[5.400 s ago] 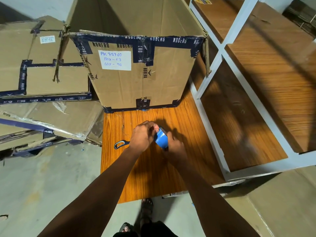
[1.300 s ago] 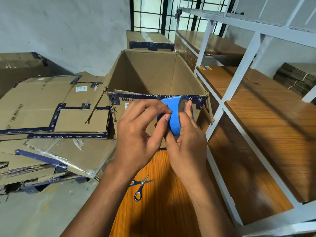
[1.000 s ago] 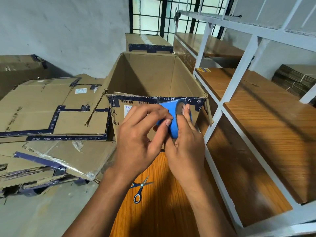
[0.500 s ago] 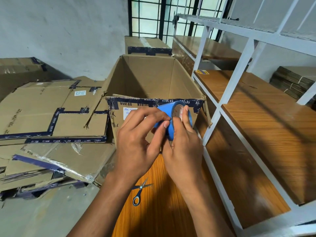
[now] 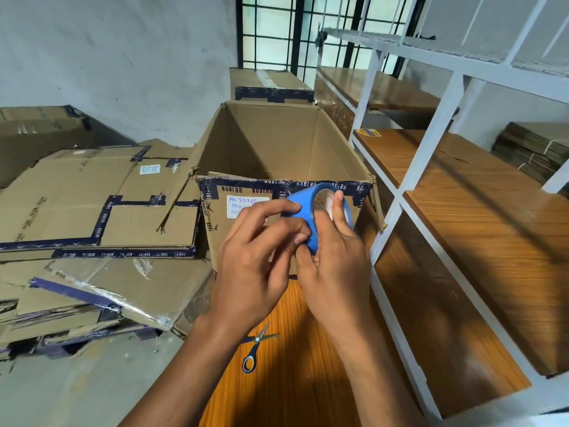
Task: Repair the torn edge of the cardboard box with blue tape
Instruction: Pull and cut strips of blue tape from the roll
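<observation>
Both hands are kept raised at the box front: tape roll [image 5: 318,211] is gripped by right hand [image 5: 334,263], its edge picked at by left hand [image 5: 258,257]. Since moments ago little is changed; no strip is freed, box [image 5: 277,149] rim untaped.

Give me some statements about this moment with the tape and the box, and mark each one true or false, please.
1. The right hand holds the blue tape roll with a finger through its core. True.
2. The left hand holds the scissors. False: they lie on the wooden board, and the left fingers pick at the roll.
3. The open cardboard box stands on the board, top open. True.
4. A strip of blue tape already covers the box's near edge. False: only dark printed tape is there.
5. Flattened cartons lie stacked on the person's right. False: they lie on the left; the white shelf rack is on the right.
</observation>
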A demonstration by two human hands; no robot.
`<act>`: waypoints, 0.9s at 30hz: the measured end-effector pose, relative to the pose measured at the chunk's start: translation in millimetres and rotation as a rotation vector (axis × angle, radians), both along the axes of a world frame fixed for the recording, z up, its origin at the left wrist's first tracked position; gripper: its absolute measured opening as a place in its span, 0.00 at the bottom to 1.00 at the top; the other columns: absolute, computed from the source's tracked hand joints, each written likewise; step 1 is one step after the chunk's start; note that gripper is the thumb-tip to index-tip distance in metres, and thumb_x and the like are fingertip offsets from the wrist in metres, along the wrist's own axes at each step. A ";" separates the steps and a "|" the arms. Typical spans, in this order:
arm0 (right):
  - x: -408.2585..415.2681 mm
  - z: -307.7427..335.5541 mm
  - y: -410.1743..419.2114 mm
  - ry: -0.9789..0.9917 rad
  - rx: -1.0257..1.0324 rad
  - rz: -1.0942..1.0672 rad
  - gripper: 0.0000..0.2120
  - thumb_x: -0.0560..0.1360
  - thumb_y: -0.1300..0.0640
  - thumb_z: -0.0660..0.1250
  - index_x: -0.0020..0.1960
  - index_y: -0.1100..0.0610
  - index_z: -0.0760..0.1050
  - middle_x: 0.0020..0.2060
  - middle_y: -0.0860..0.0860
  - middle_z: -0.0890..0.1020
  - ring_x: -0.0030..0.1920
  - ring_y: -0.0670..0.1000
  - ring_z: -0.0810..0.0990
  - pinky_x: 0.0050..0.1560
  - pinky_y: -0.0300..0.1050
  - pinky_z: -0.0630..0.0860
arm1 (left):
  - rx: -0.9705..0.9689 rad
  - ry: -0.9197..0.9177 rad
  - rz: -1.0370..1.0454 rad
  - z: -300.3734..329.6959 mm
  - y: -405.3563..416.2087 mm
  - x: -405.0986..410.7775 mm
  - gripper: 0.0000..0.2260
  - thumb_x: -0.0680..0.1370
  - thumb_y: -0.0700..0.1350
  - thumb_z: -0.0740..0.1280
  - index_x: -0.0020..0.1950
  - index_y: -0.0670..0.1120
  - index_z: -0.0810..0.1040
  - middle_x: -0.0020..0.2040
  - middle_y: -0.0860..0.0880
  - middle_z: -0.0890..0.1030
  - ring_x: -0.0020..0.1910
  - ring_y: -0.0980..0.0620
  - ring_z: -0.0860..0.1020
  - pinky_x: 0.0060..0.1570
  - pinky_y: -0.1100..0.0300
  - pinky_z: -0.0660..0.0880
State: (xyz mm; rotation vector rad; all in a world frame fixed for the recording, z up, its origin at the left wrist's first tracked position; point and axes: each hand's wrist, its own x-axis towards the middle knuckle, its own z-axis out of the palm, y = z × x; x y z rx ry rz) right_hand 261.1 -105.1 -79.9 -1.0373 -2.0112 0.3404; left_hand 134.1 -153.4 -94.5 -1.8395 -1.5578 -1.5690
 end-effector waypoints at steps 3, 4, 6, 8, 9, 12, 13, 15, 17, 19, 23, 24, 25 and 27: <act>3.0 0.5 2.3 -0.062 -0.060 0.041 0.22 0.83 0.49 0.67 0.75 0.51 0.72 0.81 0.58 0.66 0.79 0.60 0.68 0.70 0.58 0.75 | -0.026 -0.108 -0.077 1.1 -1.0 -8.8 0.08 0.84 0.39 0.69 0.62 0.42 0.84 0.60 0.50 0.84 0.62 0.49 0.82 0.57 0.46 0.81; 3.7 -0.2 1.8 -0.081 -0.068 0.049 0.24 0.83 0.48 0.67 0.77 0.51 0.70 0.82 0.57 0.65 0.80 0.59 0.68 0.71 0.58 0.75 | -0.036 -0.100 -0.075 2.6 -1.1 -12.3 0.10 0.84 0.39 0.69 0.64 0.42 0.84 0.60 0.50 0.84 0.62 0.50 0.82 0.56 0.46 0.81; 3.5 -1.6 1.1 -0.098 -0.070 0.054 0.25 0.83 0.49 0.66 0.79 0.50 0.68 0.82 0.56 0.64 0.81 0.57 0.65 0.72 0.57 0.75 | -0.051 -0.046 -0.057 4.5 -0.9 -17.1 0.11 0.84 0.41 0.70 0.66 0.44 0.85 0.60 0.49 0.84 0.61 0.50 0.82 0.56 0.47 0.81; 2.5 -1.1 0.0 -0.103 -0.079 0.059 0.25 0.83 0.49 0.66 0.78 0.50 0.69 0.82 0.56 0.64 0.82 0.56 0.64 0.72 0.56 0.74 | -0.058 -0.012 -0.048 4.8 -0.8 -19.2 0.11 0.84 0.41 0.71 0.67 0.45 0.85 0.60 0.49 0.83 0.60 0.49 0.82 0.55 0.47 0.80; 2.1 -0.8 -0.6 -0.110 -0.084 0.060 0.24 0.83 0.50 0.66 0.78 0.51 0.70 0.82 0.56 0.65 0.81 0.56 0.64 0.72 0.56 0.75 | -0.053 0.002 -0.042 4.4 -0.7 -20.0 0.11 0.84 0.41 0.71 0.67 0.45 0.85 0.60 0.48 0.83 0.60 0.48 0.82 0.55 0.48 0.80; 1.3 1.2 -2.6 -0.130 -0.096 0.058 0.21 0.83 0.50 0.66 0.75 0.52 0.72 0.82 0.55 0.65 0.79 0.58 0.68 0.71 0.54 0.75 | -0.032 0.062 -0.011 2.3 -2.0 -22.8 0.11 0.84 0.42 0.71 0.66 0.45 0.86 0.59 0.48 0.84 0.59 0.49 0.82 0.53 0.49 0.80; 1.3 1.7 -2.9 -0.135 -0.097 0.056 0.21 0.83 0.50 0.67 0.75 0.52 0.72 0.82 0.55 0.65 0.79 0.58 0.69 0.70 0.53 0.74 | -0.027 0.074 -0.006 1.3 -3.2 -23.5 0.11 0.84 0.42 0.71 0.66 0.45 0.86 0.59 0.48 0.84 0.59 0.50 0.82 0.53 0.49 0.81; 1.1 1.2 -2.6 -0.150 -0.103 0.056 0.22 0.83 0.49 0.66 0.76 0.51 0.71 0.82 0.54 0.64 0.78 0.58 0.71 0.71 0.52 0.74 | -0.020 0.079 -0.006 0.3 -4.7 -25.0 0.11 0.84 0.41 0.71 0.65 0.45 0.86 0.59 0.48 0.85 0.59 0.50 0.83 0.53 0.49 0.81; 0.4 0.2 -2.5 -0.154 -0.114 0.066 0.24 0.83 0.48 0.66 0.77 0.51 0.70 0.83 0.54 0.62 0.77 0.58 0.72 0.71 0.53 0.76 | -0.021 0.079 -0.011 1.2 -5.2 -27.3 0.09 0.83 0.41 0.72 0.63 0.44 0.87 0.58 0.49 0.85 0.58 0.50 0.83 0.52 0.49 0.82; -0.3 -0.3 -2.9 -0.158 -0.123 0.069 0.24 0.83 0.47 0.66 0.78 0.50 0.69 0.84 0.54 0.61 0.76 0.57 0.73 0.70 0.55 0.77 | -0.033 0.077 -0.015 3.4 -4.5 -28.6 0.08 0.83 0.42 0.72 0.61 0.44 0.87 0.57 0.49 0.86 0.57 0.50 0.84 0.51 0.49 0.82; -0.2 -0.3 -2.9 -0.201 -0.093 0.067 0.23 0.83 0.46 0.65 0.76 0.50 0.70 0.83 0.56 0.62 0.75 0.59 0.75 0.67 0.55 0.79 | -0.094 0.089 -0.045 13.8 -5.3 -32.4 0.07 0.84 0.45 0.72 0.58 0.45 0.87 0.55 0.51 0.85 0.55 0.53 0.83 0.50 0.50 0.81; -0.2 -0.1 -2.1 -0.219 -0.080 0.064 0.23 0.83 0.46 0.65 0.76 0.50 0.70 0.83 0.57 0.63 0.74 0.60 0.75 0.66 0.55 0.79 | -0.111 0.108 -0.057 17.3 -5.4 -35.1 0.07 0.84 0.46 0.72 0.58 0.45 0.87 0.55 0.52 0.84 0.55 0.54 0.83 0.49 0.50 0.81; 0.2 0.4 -1.3 -0.237 -0.069 0.062 0.23 0.83 0.46 0.66 0.76 0.50 0.70 0.82 0.57 0.63 0.74 0.61 0.75 0.66 0.55 0.79 | -0.124 0.130 -0.066 20.1 -5.2 -37.5 0.07 0.84 0.46 0.71 0.58 0.46 0.86 0.55 0.52 0.84 0.54 0.54 0.83 0.49 0.51 0.81; 0.3 2.3 0.4 -0.263 -0.058 0.066 0.24 0.83 0.45 0.66 0.76 0.51 0.71 0.82 0.57 0.64 0.73 0.61 0.76 0.63 0.54 0.78 | -0.140 0.192 -0.059 24.7 -5.0 -41.1 0.08 0.85 0.47 0.69 0.58 0.45 0.85 0.55 0.52 0.83 0.52 0.53 0.82 0.46 0.50 0.81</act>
